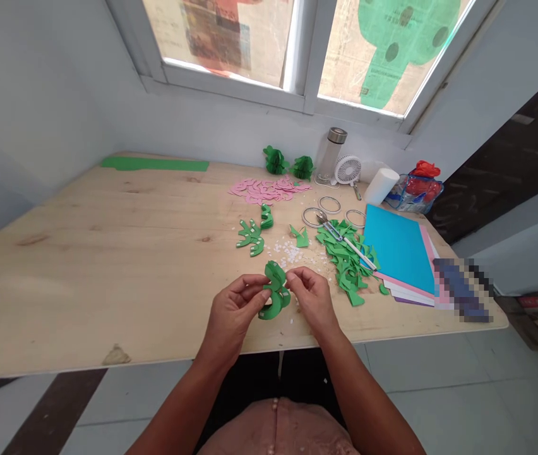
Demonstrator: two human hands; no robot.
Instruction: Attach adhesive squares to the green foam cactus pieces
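Between my hands, above the table's front part, is a green paper cutout [276, 302] made of curved pieces with small white tabs on it. My left hand [237, 306] pinches its left side between thumb and fingers. At its right edge, the thumb and forefinger of my right hand [310, 297] are pressed together; whether they grip the paper or a tiny bit of backing is too small to see. Just beyond lie more curved green paper pieces [250, 236] with white tabs, and a scatter of tiny white paper bits [292, 251].
Green paper scraps [348, 259] lie to the right under scissors [329, 226] and a white pen-like tool [360, 253]. Tape rolls [329, 204], pink cutouts [264, 189], blue paper [399, 243], a bottle [333, 155], a small fan [347, 169] and two green paper figures [276, 160] stand or lie farther back.
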